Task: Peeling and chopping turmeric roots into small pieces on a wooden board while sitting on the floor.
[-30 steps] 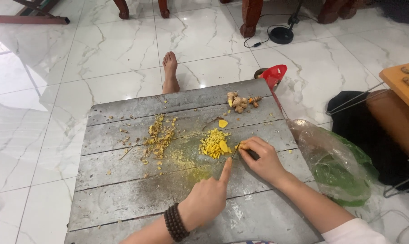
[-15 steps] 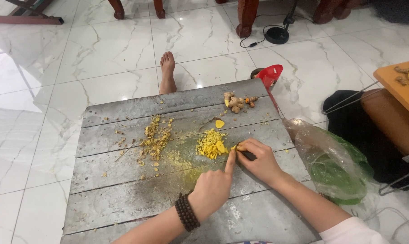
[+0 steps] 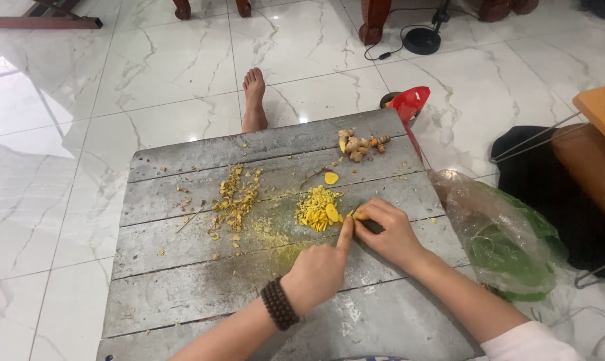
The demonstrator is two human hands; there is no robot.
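My right hand [image 3: 390, 235] is closed around a dark knife handle [image 3: 372, 226] and pinches a small yellow root piece [image 3: 360, 214] at its fingertips. My left hand [image 3: 320, 269], with a dark bead bracelet on the wrist, rests on the grey wooden board [image 3: 202, 287]. Its index finger points up and touches the root piece beside the right fingers. Just left of both hands lies a pile of yellow slices [image 3: 318, 212]. One round slice [image 3: 331, 178] lies apart, farther back. The knife blade is hidden.
A heap of brownish peelings [image 3: 235, 200] lies on the board's left half, whole roots [image 3: 356, 146] near its far edge. A clear plastic bag with green contents [image 3: 509, 234] sits right of the board. A bare foot [image 3: 253, 100], a red object [image 3: 409, 103] and an orange stool [image 3: 599, 110] are nearby.
My left hand has slid up and right toward my right hand, and its index finger now meets the root piece. My right hand has stayed about where it was.
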